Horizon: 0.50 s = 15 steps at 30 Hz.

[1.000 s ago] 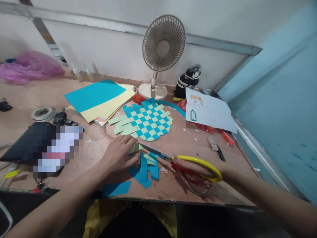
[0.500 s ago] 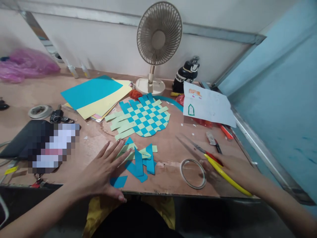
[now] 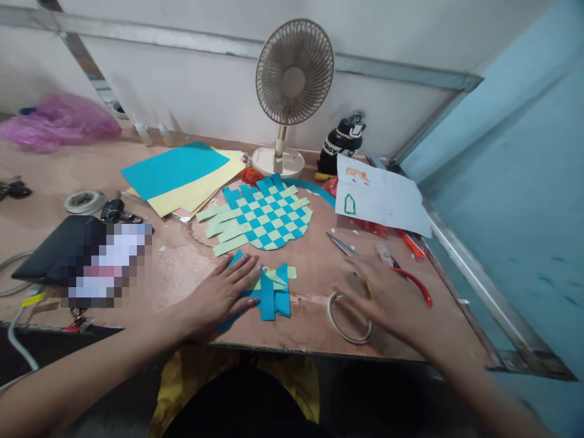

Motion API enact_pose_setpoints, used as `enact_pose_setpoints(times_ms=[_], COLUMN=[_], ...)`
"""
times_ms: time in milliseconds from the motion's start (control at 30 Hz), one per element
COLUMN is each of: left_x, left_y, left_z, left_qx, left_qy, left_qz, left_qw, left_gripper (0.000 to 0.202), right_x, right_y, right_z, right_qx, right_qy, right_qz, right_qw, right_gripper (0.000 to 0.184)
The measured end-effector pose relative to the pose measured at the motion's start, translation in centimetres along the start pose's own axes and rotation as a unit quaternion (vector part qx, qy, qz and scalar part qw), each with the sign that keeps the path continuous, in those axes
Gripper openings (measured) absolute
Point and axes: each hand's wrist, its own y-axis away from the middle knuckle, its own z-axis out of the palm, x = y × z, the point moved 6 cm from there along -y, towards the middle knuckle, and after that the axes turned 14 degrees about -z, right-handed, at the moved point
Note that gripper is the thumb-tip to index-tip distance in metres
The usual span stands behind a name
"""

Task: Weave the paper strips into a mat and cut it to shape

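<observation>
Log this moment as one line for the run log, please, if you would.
left hand flat on blue and pale green paper strips | right hand open over scissors | nearby: tape roll, woven paper mat

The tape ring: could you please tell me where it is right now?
In the head view, the tape ring lies at the desk's front edge, below the right hand, right of the blue paper strips.
</observation>
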Motion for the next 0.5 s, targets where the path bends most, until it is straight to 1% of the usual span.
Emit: enact_pose_setpoints(times_ms=[33, 67, 100, 133, 167, 200, 233, 300, 367, 433, 500], left_x=[0.4, 0.8, 1.3, 1.8, 2.3, 2.8, 3.1, 3.3, 3.3, 2.9, 2.2], left_y=[-0.3, -0.5, -0.8, -1.0, -1.2, -1.5, -1.7, -2.0, -2.2, -2.3, -2.4], left_z=[0.1, 0.3, 0.6, 0.9, 1.3, 1.8, 2.1, 2.2, 2.1, 1.8, 1.5], left_qx=[0.003, 0.007, 0.01, 0.009, 0.009, 0.006, 0.014, 0.059, 0.093, 0.094, 0.074], left_qy=[0.011, 0.024, 0.04, 0.06, 0.085, 0.118, 0.155, 0.226, 0.28, 0.353, 0.442], left_qz=[0.002, 0.005, 0.009, 0.016, 0.022, 0.025, 0.019, -0.02, -0.046, -0.073, -0.111], left_qw=[1.0, 1.0, 0.999, 0.998, 0.996, 0.993, 0.988, 0.972, 0.954, 0.928, 0.887], left_gripper=[0.057, 0.054, 0.052, 0.052, 0.055, 0.06, 0.066, 0.074, 0.076, 0.077, 0.076], right_x=[-1.9, -4.1, -6.0, -7.3, -8.1, -8.5, -8.7, -8.8, -9.1, -9.9, -11.0], right_y=[-1.0, -2.0, -2.9, -3.6, -4.2, -4.7, -5.0, -5.1, -4.9, -4.8, -5.1], right_z=[1.1, 2.6, 4.1, 5.4, 6.6, 7.5, 8.1, 8.5, 8.2, 7.7, 7.4], right_qx=[-0.006, -0.022, -0.042, -0.051, -0.048, -0.039, -0.024, 0.012, 0.028, 0.008, -0.032], right_qy=[-0.021, -0.062, -0.096, -0.114, -0.119, -0.121, -0.124, -0.135, -0.151, -0.165, -0.176], right_qz=[-0.037, -0.101, -0.157, -0.191, -0.205, -0.209, -0.21, -0.209, -0.207, -0.197, -0.184], right_qw=[0.999, 0.993, 0.982, 0.973, 0.97, 0.97, 0.97, 0.969, 0.966, 0.966, 0.967], right_gripper=[0.068, 0.079, 0.086, 0.084, 0.076, 0.069, 0.062, 0.055, 0.056, 0.061, 0.075])
